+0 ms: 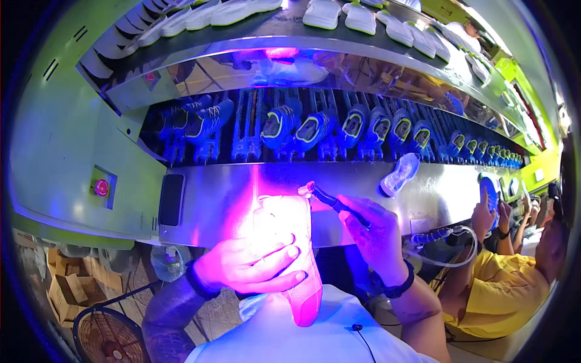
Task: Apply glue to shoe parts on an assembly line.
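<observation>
My left hand is wrapped round a shoe that stands roughly upright in front of my chest. Bright white and magenta light washes out its upper part, so the detail there is lost. In my right hand is a slim dark-handled brush, held between thumb and fingers. Its pale pinkish tip is close to the shoe's lit top end; whether the two touch I cannot tell. On the metal ledge beyond, a translucent shoe sole lies to the right of the brush.
Several blue shoes sit on a dark conveyor behind the ledge. White soles line the shelf above. A black rectangle is at the ledge's left end. A fan stands lower left. To the right, a person in yellow holds a blue sole.
</observation>
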### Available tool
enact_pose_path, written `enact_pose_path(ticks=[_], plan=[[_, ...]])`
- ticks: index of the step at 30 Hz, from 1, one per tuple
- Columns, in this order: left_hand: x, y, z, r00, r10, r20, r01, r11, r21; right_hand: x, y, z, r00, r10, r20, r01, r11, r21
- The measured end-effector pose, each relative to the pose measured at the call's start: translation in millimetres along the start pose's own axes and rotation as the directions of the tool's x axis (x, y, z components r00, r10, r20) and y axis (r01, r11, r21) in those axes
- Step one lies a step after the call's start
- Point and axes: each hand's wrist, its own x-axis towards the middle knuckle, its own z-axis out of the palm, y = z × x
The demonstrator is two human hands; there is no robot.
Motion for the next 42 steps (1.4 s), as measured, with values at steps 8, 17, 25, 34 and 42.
enact_pose_path(ticks=[8, 17, 25, 34, 42], plan=[[-3, -8, -7, 0.997, -0.018, 0.068, 0.013, 0.998, 0.064, -25, 6, 4, 0.994, 0.090, 0.068, -0.095, 0.993, 0.069], [-11, -10, 5, 0.994, -0.096, -0.060, 0.101, 0.991, 0.092, -59, 0, 32, 0.992, 0.126, -0.003, -0.124, 0.982, 0.141], [-23, -12, 4, 0.995, -0.100, -0.002, 0.100, 0.994, 0.031, -67, 19, 22, 0.994, -0.104, 0.039, 0.098, 0.987, 0.125], [-27, -21, -1, 0.989, -0.146, -0.013, 0.146, 0.989, 0.022, -47, 15, 21, 0.990, -0.039, 0.136, 0.019, 0.989, 0.144], [-31, -36, -9, 0.977, -0.204, 0.064, 0.205, 0.978, -0.020, -51, 7, 10, 0.978, 0.008, 0.210, -0.042, 0.987, 0.157]])
